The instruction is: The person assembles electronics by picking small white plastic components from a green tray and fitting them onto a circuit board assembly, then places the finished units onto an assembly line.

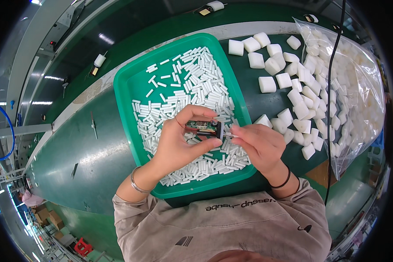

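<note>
My left hand [172, 142] is closed around a small electronic device [202, 126], thumb below and fingers above. A green circuit board with a tiny display and some wiring shows on the device, and a pale rim caps its right end. My right hand [264, 146] meets that end, its thumb and fingertips pinching a thin white stick [231, 136], mostly hidden by the fingers. Both hands are above a green tray [125, 109] holding a great many short white sticks [201, 72].
Thick white foam-like plugs [266, 84] lie right of the tray, spilling from a clear plastic bag [358, 91]. A black cable [330, 74] hangs in front of the bag. Beyond the table edge, a green belt [161, 28] carries devices with white plugs [99, 60].
</note>
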A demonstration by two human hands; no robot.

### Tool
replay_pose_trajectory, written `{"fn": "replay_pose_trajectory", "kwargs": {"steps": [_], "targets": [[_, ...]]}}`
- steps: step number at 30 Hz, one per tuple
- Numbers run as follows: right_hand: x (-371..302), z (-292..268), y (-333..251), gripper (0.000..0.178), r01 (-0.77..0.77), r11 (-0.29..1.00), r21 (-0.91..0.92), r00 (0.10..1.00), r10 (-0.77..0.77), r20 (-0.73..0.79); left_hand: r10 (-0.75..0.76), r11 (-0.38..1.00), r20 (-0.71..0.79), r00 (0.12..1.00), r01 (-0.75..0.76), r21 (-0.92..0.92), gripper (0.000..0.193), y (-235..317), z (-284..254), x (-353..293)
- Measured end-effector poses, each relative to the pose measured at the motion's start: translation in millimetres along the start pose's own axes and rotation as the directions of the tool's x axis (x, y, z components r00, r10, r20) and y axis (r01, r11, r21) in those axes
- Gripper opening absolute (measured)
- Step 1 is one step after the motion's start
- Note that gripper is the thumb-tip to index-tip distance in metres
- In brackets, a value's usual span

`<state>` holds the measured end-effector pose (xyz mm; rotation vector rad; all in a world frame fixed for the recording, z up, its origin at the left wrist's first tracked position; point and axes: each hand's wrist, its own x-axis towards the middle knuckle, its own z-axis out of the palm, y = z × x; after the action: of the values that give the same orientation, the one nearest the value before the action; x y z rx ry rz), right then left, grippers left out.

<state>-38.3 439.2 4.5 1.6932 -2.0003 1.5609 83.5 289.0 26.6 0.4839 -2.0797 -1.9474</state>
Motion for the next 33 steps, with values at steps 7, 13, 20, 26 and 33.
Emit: {"fn": "replay_pose_trajectory", "kwargs": {"steps": [7, 13, 20, 26, 33], "targets": [[0, 2, 1, 0.028, 0.107, 0.994, -0.033, 0.994, -0.108, -0.03, 0.007, 1.0, 0.028, 1.0, -0.007, -0.013, 0.035, -1, 1, -2], [-6, 3, 6, 0.02, 0.171, 0.985, -0.033, 0.985, -0.172, -0.014, 0.016, 0.997, 0.092, 0.996, -0.022, 0.07, 0.027, 1, 1, -2], [-6, 2, -1, 0.019, 0.221, 0.97, -0.097, 0.975, -0.221, 0.007, 0.059, 0.983, 0.078, 0.995, -0.072, 0.17, 0.028, 5, 4, -4], [10, -15, 5, 0.03, -0.005, 1.0, -0.021, 0.997, 0.007, 0.081, 0.098, 0.972, 0.046, 0.994, -0.106, 0.21, 0.029, 7, 7, 0], [39, -49, 54, 0.043, -0.064, 0.764, -0.642, 0.95, 0.243, 0.194, 0.027, 0.999, -0.04, 0.999, -0.028, -0.031, 0.031, -2, -2, 2]]}}
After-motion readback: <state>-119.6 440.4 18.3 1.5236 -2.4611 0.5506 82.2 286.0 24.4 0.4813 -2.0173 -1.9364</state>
